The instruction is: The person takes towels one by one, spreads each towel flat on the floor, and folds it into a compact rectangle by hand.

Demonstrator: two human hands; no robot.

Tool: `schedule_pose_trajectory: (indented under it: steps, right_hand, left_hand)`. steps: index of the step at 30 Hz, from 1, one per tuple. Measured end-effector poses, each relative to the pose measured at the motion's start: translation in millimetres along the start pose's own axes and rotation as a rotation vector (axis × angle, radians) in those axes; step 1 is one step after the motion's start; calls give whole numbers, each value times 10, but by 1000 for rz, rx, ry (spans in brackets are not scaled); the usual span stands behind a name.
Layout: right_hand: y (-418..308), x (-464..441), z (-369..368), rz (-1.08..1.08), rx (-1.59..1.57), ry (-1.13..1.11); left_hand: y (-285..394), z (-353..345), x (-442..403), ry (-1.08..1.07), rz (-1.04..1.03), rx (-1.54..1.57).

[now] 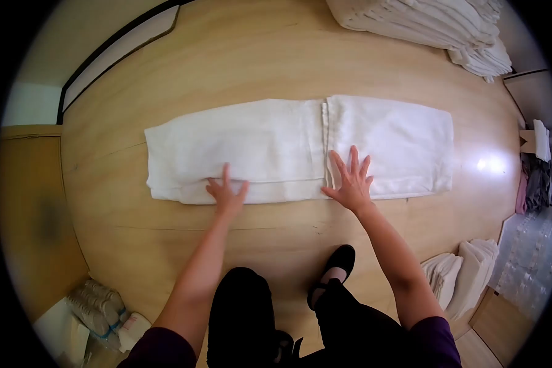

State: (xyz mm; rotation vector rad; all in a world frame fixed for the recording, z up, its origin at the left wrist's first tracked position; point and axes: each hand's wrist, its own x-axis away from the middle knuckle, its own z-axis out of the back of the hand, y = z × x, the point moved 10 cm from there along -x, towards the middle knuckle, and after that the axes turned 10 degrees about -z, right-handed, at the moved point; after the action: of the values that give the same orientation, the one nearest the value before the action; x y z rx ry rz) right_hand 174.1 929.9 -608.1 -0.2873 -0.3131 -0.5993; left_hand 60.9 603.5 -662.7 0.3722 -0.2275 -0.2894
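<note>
Folded cloth (239, 141): white textile, matt, lightly creased. Floor (264, 61): finished in wood-look, smooth, a glossy highlight thrown back at right. Stacked cloths (417, 24): matt textile, ridged by folds. Sheeting (530, 257): clear plastic, shiny, unevenly surfaced. Trousers (242, 319): made of matt black fabric.
</note>
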Motion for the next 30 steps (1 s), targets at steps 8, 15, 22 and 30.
schedule_pose_trajectory:
  steps: [8,15,22,30]
  right_hand:
    - [178,-396,274,109,-36,-78]
    - [2568,-616,2934,95,-398,572]
    - [6288,282,2239,-325,-999,563]
    - [3667,-272,-137,-946,-1392,96]
  left_hand:
    - [-695,205,104,-20,72,-214]
    - [-2271,652,268,-40,-37,-559]
    - [-4007,819,864,68,1157,528]
    - [-3860,122,890,248,1229,981]
